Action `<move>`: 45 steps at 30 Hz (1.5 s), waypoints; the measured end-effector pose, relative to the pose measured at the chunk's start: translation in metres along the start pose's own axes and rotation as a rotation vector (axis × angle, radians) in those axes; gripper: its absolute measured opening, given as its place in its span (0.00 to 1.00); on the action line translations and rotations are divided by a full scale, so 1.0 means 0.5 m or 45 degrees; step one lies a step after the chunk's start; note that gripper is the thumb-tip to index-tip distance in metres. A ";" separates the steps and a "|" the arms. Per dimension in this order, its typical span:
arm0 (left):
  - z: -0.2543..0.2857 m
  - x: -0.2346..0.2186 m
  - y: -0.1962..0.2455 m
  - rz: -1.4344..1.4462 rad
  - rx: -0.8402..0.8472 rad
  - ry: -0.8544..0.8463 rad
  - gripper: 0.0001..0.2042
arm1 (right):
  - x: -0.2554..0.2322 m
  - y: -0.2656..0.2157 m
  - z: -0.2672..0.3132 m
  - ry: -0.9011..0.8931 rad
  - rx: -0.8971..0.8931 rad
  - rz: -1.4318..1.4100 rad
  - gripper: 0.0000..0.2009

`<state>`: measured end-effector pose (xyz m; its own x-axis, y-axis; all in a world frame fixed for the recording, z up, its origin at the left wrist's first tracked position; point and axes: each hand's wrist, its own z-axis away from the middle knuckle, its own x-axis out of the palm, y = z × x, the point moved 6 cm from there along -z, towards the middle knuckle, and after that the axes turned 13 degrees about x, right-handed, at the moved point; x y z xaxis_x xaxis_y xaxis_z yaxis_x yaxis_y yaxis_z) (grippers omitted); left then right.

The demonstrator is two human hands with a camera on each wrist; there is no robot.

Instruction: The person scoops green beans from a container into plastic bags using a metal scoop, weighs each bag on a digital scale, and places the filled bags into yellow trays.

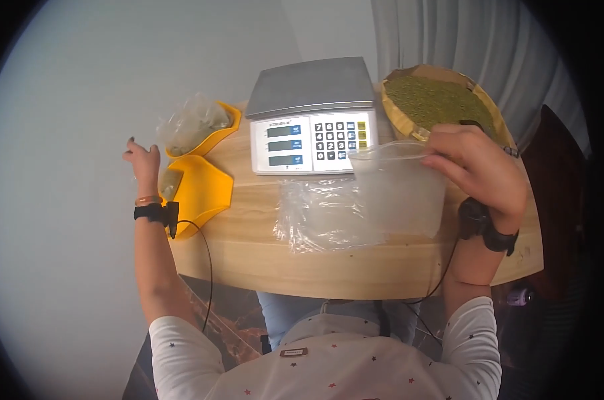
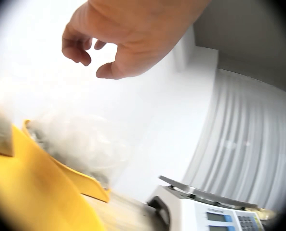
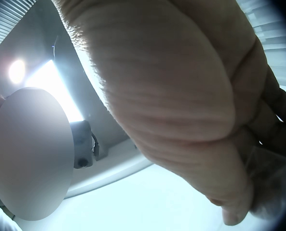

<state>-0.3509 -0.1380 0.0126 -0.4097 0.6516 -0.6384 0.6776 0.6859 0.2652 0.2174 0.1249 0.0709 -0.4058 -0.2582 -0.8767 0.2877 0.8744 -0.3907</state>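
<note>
My right hand (image 1: 479, 163) pinches the top edge of a clear plastic bag (image 1: 403, 197), which hangs over the front right of the scale. In the right wrist view the palm fills most of the picture, and part of the bag (image 3: 273, 185) shows by the fingertips. Out at the left, my left hand (image 1: 142, 163) is raised beside two yellow trays; its fingers are loosely bent with nothing between them. The rear tray (image 1: 230, 130) bears a clear bag (image 1: 194, 127) with greenish contents. A smaller filled bag (image 1: 171, 183) lies in the front tray (image 1: 209, 193).
A digital scale (image 1: 312, 87) with a bare metal plate stands at the table's back middle. In front of it lie flat clear plastic bags (image 1: 315, 217). At the back right is a round basket (image 1: 399, 120) of small green grains. The table's curved front edge (image 1: 342, 290) runs before the person.
</note>
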 end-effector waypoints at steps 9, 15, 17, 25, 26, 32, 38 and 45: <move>0.155 -0.094 0.621 0.869 0.945 -0.299 0.12 | 0.029 0.007 -0.022 0.042 -0.024 -0.014 0.11; 0.291 -0.165 0.812 1.273 1.120 -0.567 0.08 | 0.034 0.014 -0.034 0.122 0.021 -0.041 0.12; 0.304 -0.157 0.833 1.294 1.184 -0.583 0.07 | 0.027 0.020 -0.035 0.164 -0.018 -0.065 0.09; 0.311 -0.121 0.822 1.272 1.149 -0.589 0.04 | -0.076 0.134 0.005 0.529 0.258 -0.182 0.13; 0.306 -0.119 0.811 1.263 1.132 -0.581 0.03 | -0.090 0.172 0.020 0.582 0.324 -0.148 0.13; 0.271 -0.128 0.766 1.249 1.108 -0.546 0.05 | -0.087 0.403 0.094 0.408 1.055 0.160 0.14; 0.268 -0.120 0.746 1.176 1.163 -0.549 0.05 | -0.026 0.457 0.061 0.129 1.354 0.697 0.11; 0.281 -0.128 0.750 1.155 1.250 -0.599 0.04 | -0.084 0.392 0.052 0.064 1.333 0.993 0.10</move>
<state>0.0150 0.0320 0.0514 0.4974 0.4368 -0.7496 0.8141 -0.5335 0.2293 0.3136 0.2966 0.0237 0.1484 0.2039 -0.9677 0.9858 0.0478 0.1612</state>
